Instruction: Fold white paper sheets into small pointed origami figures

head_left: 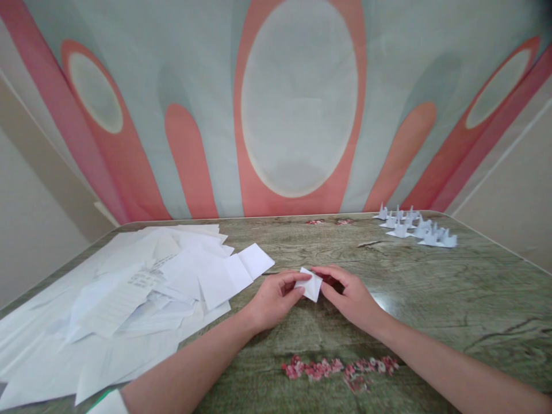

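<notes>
A small folded square of white paper (310, 286), turned corner-down, is held just above the table between both hands. My left hand (278, 296) pinches its left side, the index finger lying over the top and the thumb below. At the right edge of the paper, my right hand (345, 292) has its fingers and thumb closed against the corner. Faint crease lines show on the paper's face. Part of its left side is hidden under my left fingers.
A wide heap of white paper sheets (129, 305), some printed, covers the table's left side. Several folded white paper figures (400, 229) with upright points stand at the back right. The wood-grain table (431, 310) has pink flower prints. A patterned backdrop (297, 103) hangs behind.
</notes>
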A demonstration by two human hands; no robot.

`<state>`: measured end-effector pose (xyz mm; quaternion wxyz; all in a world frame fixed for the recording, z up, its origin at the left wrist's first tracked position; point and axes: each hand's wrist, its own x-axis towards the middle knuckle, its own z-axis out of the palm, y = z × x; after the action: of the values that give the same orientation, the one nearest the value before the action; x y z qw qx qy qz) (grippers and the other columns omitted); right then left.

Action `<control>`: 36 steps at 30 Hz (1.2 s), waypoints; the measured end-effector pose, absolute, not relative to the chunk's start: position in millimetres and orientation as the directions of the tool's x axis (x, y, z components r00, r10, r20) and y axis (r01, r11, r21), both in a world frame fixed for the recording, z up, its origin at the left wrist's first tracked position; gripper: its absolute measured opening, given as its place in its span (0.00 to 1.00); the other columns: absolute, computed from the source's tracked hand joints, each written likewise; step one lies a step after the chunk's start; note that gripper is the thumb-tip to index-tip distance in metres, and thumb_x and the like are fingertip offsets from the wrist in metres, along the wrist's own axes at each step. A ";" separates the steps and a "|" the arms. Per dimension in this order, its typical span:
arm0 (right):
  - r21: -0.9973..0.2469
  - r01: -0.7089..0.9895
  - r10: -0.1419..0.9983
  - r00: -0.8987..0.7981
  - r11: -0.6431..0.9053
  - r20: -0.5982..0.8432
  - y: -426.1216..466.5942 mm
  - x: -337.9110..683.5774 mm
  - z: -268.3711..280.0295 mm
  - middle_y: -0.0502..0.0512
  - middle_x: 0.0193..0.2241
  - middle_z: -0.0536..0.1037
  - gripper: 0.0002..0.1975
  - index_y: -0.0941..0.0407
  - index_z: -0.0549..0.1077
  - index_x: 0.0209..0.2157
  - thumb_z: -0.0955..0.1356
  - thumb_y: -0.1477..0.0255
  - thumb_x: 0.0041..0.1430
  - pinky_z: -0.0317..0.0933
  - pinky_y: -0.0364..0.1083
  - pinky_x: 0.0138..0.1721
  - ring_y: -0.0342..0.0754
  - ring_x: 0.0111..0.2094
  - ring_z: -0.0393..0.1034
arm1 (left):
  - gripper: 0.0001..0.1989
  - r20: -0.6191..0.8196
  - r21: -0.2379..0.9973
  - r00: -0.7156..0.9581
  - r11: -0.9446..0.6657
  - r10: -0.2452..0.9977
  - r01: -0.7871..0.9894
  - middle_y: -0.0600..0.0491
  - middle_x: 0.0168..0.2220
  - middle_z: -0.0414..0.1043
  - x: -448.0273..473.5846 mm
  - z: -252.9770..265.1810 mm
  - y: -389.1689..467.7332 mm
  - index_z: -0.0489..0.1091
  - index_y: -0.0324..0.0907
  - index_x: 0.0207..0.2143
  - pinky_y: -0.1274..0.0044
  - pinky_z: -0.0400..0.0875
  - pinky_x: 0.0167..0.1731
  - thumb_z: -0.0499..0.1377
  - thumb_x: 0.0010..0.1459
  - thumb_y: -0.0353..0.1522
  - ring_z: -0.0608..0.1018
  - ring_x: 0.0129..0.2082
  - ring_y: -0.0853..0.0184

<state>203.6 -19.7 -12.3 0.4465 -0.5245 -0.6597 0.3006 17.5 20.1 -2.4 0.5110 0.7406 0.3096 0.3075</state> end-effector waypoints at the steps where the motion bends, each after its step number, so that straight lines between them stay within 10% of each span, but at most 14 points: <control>1: -0.846 0.453 0.956 -0.067 0.283 0.284 -19.3 204.8 -12.0 0.54 0.38 0.75 0.15 0.54 0.72 0.43 0.64 0.73 0.53 0.63 0.48 0.42 0.47 0.38 0.69 | 0.14 0.129 0.933 0.632 -0.310 0.764 0.185 0.49 0.42 0.72 17.3 -2.5 19.7 0.70 0.41 0.45 0.73 0.69 0.41 0.54 0.56 0.29 0.74 0.39 0.65; 20: -0.622 0.687 0.914 -0.164 0.376 0.372 -15.5 202.6 -19.1 0.52 0.32 0.74 0.10 0.53 0.74 0.36 0.64 0.77 0.53 0.59 0.48 0.39 0.47 0.35 0.67 | 0.34 0.117 0.282 0.760 -0.755 0.640 0.592 0.42 0.62 0.46 9.7 0.4 11.8 0.49 0.37 0.60 0.62 0.45 0.57 0.47 0.57 0.49 0.47 0.62 0.54; 31: -0.040 0.794 0.730 -0.537 0.607 0.422 -17.1 202.1 -8.8 0.55 0.33 0.74 0.08 0.56 0.73 0.34 0.63 0.77 0.58 0.55 0.48 0.40 0.48 0.36 0.65 | 0.32 0.076 0.243 0.815 -0.804 0.574 0.543 0.44 0.62 0.45 9.5 2.9 12.0 0.44 0.37 0.61 0.66 0.41 0.59 0.45 0.60 0.45 0.49 0.62 0.60; 36: 0.010 0.801 0.716 -0.541 0.598 0.441 -17.4 202.9 -9.7 0.55 0.32 0.73 0.07 0.57 0.72 0.34 0.62 0.76 0.59 0.54 0.48 0.38 0.48 0.35 0.64 | 0.28 0.111 0.265 0.782 -0.777 0.613 0.571 0.45 0.61 0.49 10.7 2.5 11.7 0.47 0.38 0.60 0.66 0.45 0.59 0.44 0.62 0.42 0.53 0.61 0.61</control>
<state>202.9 -17.4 -9.7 0.2000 -0.4355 -0.8712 -0.1060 10.7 11.7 2.5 0.1088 0.9378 0.3155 0.0960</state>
